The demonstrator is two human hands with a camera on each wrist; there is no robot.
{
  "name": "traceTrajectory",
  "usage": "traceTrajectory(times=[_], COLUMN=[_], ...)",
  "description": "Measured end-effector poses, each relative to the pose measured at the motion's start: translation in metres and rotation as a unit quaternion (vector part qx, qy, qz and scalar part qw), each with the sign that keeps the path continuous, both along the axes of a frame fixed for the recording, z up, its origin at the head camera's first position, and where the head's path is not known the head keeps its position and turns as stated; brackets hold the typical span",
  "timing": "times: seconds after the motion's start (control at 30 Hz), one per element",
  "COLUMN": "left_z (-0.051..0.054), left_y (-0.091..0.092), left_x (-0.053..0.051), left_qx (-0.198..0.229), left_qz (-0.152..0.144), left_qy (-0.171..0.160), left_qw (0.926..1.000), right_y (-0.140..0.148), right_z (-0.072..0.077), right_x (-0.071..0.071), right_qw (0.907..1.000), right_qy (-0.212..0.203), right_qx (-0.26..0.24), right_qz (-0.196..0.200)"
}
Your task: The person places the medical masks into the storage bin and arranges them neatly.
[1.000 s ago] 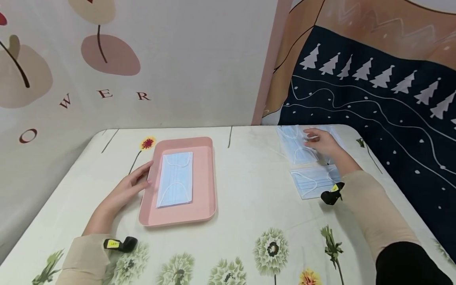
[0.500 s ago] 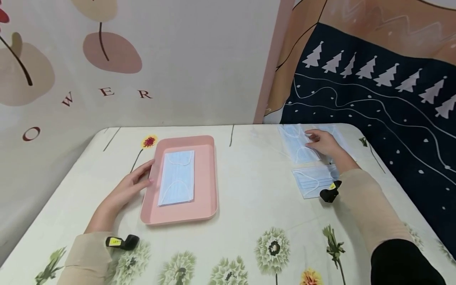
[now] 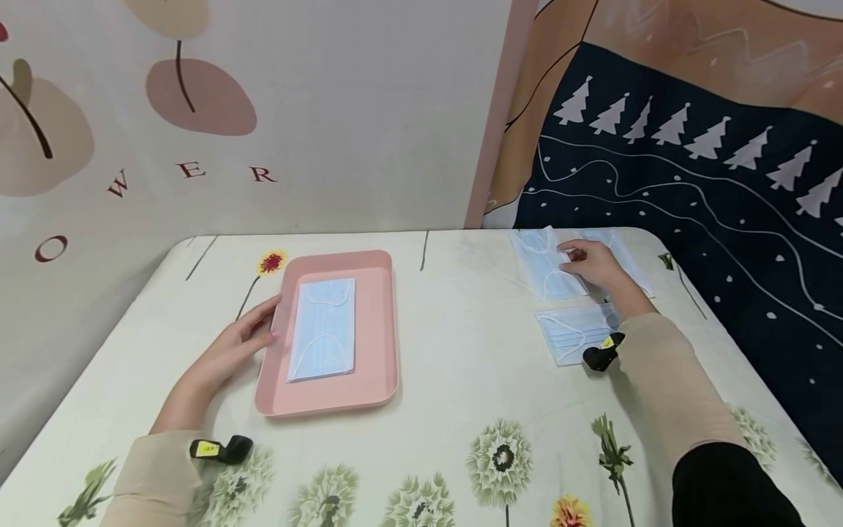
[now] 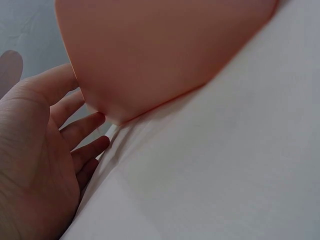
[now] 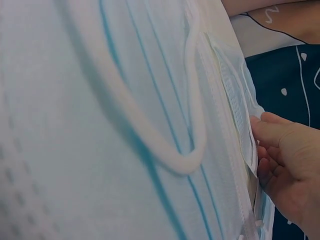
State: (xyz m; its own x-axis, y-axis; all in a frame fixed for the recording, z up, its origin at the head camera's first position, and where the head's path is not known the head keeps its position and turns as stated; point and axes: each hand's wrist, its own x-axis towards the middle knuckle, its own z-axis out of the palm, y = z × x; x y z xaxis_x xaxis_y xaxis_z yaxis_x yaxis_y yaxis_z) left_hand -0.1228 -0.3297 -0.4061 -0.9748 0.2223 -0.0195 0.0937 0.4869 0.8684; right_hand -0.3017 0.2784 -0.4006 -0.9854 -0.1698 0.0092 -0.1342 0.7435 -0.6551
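The floral-covered table (image 3: 448,329) carries the pink rectangular tray (image 3: 375,388) immediately to the right of the left hand (image 3: 227,351), whose relaxed fingers, slightly apart, rest against the tray's left wall. The right hand (image 3: 593,265) is well to the tray's right; its thumb and fingers are together, pinching the right long edge of a pleated face mask (image 3: 541,263). Governing relation: this mask extends leftward from the right fingertips, its long axis running near to far, far end angled left; the right hand is the nearer hand. One loose face mask (image 3: 571,335) lies on the person's side of the right hand, another loose mask (image 3: 619,250) beyond and right of it. The tray-held mask (image 3: 323,329) lies just right of the left hand.
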Motion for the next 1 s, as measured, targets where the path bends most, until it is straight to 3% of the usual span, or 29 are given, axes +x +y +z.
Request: traceTrajectory(times=[0.43,0.63,0.83,1.0], left_z=[-0.002,-0.003,-0.005,-0.006], left_y=[-0.001,-0.002,-0.001,-0.002], left_x=[-0.002,-0.001,-0.001,-0.002], left_qx=[0.011,0.005,0.008,0.008], left_qz=[-0.009,-0.006,-0.008,-0.011], left_qy=[0.009,0.015,0.011,0.021], left_qw=[0.9999,0.9999,0.9999,0.9997], right_y=[-0.008,-0.012,-0.016,-0.023], right_z=[0.01,0.018,0.022,0.026], right_x=[0.005,0.008,0.016,0.027], right_qw=[0.9995,0.999,0.9995,0.9992], right_qy=[-0.027,-0.041,-0.031,0.005], right_qx=[0.002,0.011,-0.004,-0.038], right_qz=[-0.014,0.009,0.005,-0.012])
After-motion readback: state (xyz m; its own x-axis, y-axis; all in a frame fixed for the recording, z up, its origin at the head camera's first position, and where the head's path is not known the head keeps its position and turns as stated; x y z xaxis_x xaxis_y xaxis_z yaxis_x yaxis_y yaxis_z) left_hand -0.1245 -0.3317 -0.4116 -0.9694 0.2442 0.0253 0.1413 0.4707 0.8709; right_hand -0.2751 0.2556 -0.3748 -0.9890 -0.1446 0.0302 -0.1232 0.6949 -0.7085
